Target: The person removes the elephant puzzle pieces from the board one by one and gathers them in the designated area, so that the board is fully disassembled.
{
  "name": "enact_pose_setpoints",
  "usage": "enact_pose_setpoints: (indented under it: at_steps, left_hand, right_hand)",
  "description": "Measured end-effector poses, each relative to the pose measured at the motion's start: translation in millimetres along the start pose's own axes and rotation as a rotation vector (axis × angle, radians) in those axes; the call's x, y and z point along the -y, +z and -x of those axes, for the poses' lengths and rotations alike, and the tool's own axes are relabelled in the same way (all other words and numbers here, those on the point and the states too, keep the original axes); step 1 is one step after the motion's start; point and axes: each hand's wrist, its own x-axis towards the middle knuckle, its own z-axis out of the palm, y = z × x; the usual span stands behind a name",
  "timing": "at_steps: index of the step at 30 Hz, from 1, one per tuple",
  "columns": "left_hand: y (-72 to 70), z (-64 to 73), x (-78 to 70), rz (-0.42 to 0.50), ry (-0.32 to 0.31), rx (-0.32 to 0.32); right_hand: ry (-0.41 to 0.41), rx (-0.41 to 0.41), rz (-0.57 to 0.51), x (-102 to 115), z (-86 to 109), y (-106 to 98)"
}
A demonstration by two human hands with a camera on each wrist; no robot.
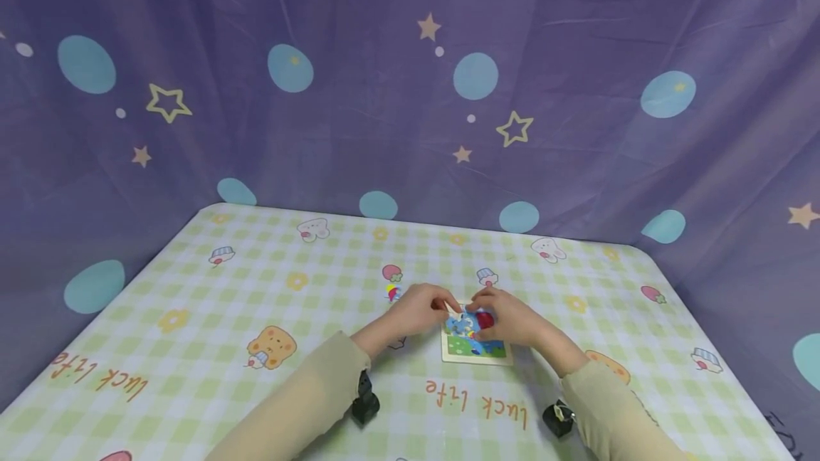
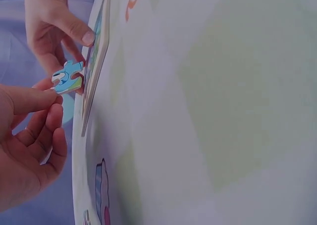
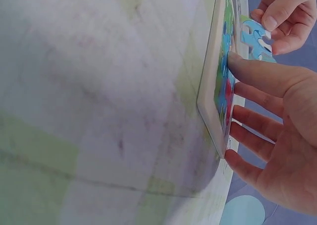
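My left hand (image 1: pixel 419 308) pinches a blue jigsaw puzzle piece (image 2: pixel 67 79) between thumb and fingers, tilted up over the puzzle's upper left part. The puzzle board (image 1: pixel 477 360) lies flat on the table, with a pale wooden rim and a picture in blue, red and green. On its right side rests my right hand (image 1: pixel 509 315); the thumb (image 3: pixel 237 64) touches the picture and the outstretched fingers meet the board's far side and edge. Both hands cover part of the picture in the head view. A small yellow, red and blue piece (image 1: pixel 393 293) lies left of the board, just beyond my left hand.
A green-and-white checked tablecloth (image 1: pixel 211 347) with printed cartoons and lettering covers the table. Black wrist devices (image 1: pixel 366 404) sit under both sleeves, close above the cloth. Behind the table's far edge hangs a purple curtain (image 1: pixel 384 126) with stars and blue spots.
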Motion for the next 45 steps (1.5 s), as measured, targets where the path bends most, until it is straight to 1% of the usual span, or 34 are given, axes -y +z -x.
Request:
enact_pose_setpoints:
  at_steps: [7,12,14,19,25,31,34,39,41,44,45]
  left_hand:
    - [-11.0,7.2,3.4,0.028,-0.029,-0.023]
    - [-16.5,13.2,7.9,0.018,-0.037,-0.052]
    - [-18.0,15.5,10.6,0.017,-0.030,-0.063]
    - [-21.6,20.8,18.9,0.014,-0.022,-0.080]
    - [-28.6,27.3,26.1,0.009,-0.065,-0.089]
    - [-35.0,35.1,30.7,0.009,-0.063,-0.110]
    - [-37.1,39.1,34.4,0.013,-0.078,-0.119]
    - [-42.7,43.7,39.6,0.018,-0.092,-0.129]
    - [-44.8,45.1,41.3,0.018,-0.107,-0.133]
    - [-46.5,48.1,44.3,0.029,-0.121,-0.157]
    - [-47.2,49.7,44.9,0.026,-0.117,-0.166]
  right_hand:
    - [0.031,0.003,-0.010,-1,-1.5,2]
    - [0.048,0.007,-0.012,-2,-2.2,3]
    - [0.050,0.008,-0.013,-2,-2.0,3]
    - [0.043,0.005,-0.011,-1,-1.6,3]
    - [0.037,0.011,-0.009,0,-0.5,3]
    - [0.013,0.009,-0.011,1,1.5,2]
    - [0.004,0.009,-0.008,0,1.8,3]
    - [0.011,0.010,0.001,0,1.0,3]
    - [0.017,0.011,0.005,0,0.8,3]
    - [0.024,0.009,0.004,0,0.9,2]
    - [0.028,0.010,0.002,1,0.9,2]
